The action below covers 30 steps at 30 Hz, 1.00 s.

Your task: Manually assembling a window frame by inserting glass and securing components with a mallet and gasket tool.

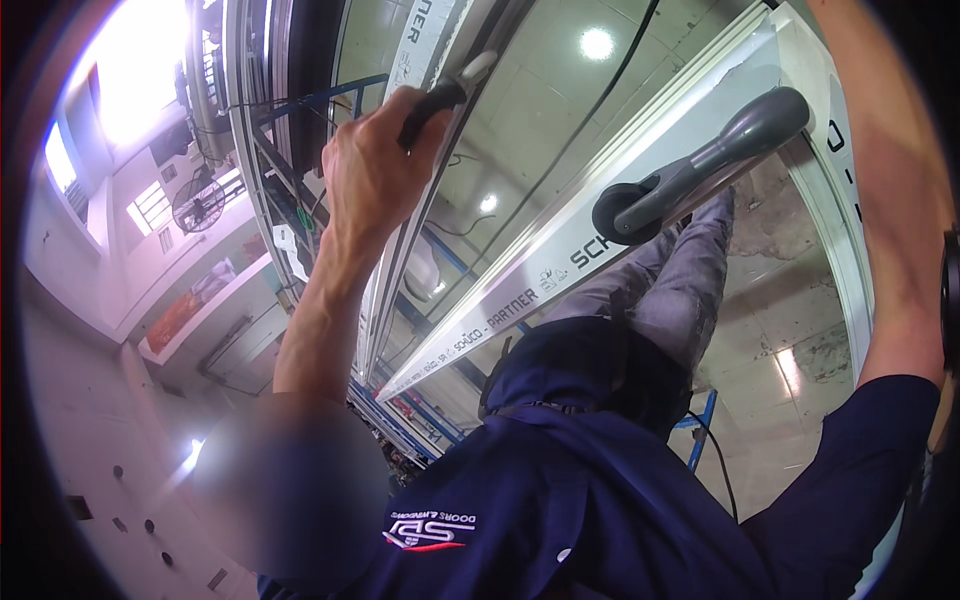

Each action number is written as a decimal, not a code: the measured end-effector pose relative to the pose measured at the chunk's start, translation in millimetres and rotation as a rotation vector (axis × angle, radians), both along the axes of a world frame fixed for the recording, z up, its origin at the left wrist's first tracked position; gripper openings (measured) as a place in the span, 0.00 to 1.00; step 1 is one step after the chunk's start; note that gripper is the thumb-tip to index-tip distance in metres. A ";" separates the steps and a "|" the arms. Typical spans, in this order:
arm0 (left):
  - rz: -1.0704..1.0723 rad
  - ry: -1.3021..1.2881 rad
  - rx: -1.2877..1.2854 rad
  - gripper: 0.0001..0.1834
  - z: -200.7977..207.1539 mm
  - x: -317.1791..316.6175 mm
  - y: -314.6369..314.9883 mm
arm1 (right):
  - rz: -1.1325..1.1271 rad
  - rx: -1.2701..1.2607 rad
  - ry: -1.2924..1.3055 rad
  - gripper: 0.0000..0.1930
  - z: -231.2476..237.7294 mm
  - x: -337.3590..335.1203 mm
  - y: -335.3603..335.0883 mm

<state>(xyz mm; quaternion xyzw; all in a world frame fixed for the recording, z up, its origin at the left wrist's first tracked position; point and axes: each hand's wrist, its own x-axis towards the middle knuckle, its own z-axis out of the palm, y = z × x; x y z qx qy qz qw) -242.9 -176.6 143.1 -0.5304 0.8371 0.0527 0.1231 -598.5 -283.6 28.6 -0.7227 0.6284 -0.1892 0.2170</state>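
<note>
My left hand (385, 165) reaches up from the lower left, its fingers curled round a black handle (430, 112). A pale, rounded piece shows beyond the top of that handle; I cannot tell what it belongs to. The grip is beside a long frame profile (412, 45) with printed film. To its right, a dark grey lever handle (720, 155) with a round base sits on a white frame profile (500, 308). My right forearm (885, 170) rises along the right side, and the hand is beyond the upper edge. Neither hand touches the grey lever handle.
White profiles run diagonally down to the lower left. Blue metal supports (703, 432) stand beneath. A black cable (600, 100) hangs across the tiled floor (550, 60). A fan (198, 204) is at far left. A dark wristband shows at the right edge.
</note>
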 end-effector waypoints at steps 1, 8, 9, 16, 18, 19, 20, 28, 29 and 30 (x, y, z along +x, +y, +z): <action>0.042 0.017 0.026 0.12 0.7 1.0 2.6 | 0.000 -0.004 0.000 0.25 -2.6 -3.3 -2.1; -0.085 0.000 -0.051 0.14 -4.2 -22.4 -17.3 | -0.021 -0.022 -0.049 0.21 -10.4 -3.8 -6.7; -0.087 0.005 -0.051 0.14 -6.1 -31.7 -22.4 | -0.047 0.043 -0.019 0.19 -12.2 -5.0 -9.7; -0.215 -0.012 -0.079 0.13 -4.6 -42.8 -32.5 | 0.015 -0.009 -0.082 0.15 -12.7 -7.0 -9.8; -0.132 0.008 -0.002 0.13 -1.8 -32.3 -19.6 | -0.058 0.028 -0.062 0.15 -0.9 -20.2 0.0; -0.012 -0.041 0.061 0.13 3.4 -20.3 -14.4 | -0.092 0.048 -0.109 0.14 -1.7 -9.3 -2.1; -0.018 -0.032 0.034 0.14 2.3 -7.7 -12.0 | -0.099 -0.016 -0.128 0.13 -2.5 2.2 -3.0; -0.153 -0.047 0.001 0.14 -1.9 -38.9 -30.9 | -0.064 0.023 -0.149 0.10 -5.9 -5.1 -10.7; -0.153 -0.050 0.006 0.14 0.8 -28.5 -22.0 | -0.028 0.017 -0.101 0.09 -8.3 -3.2 -13.6; -0.112 -0.051 0.013 0.12 4.5 -18.8 -12.0 | 0.005 0.005 -0.048 0.09 -9.5 -4.4 -17.1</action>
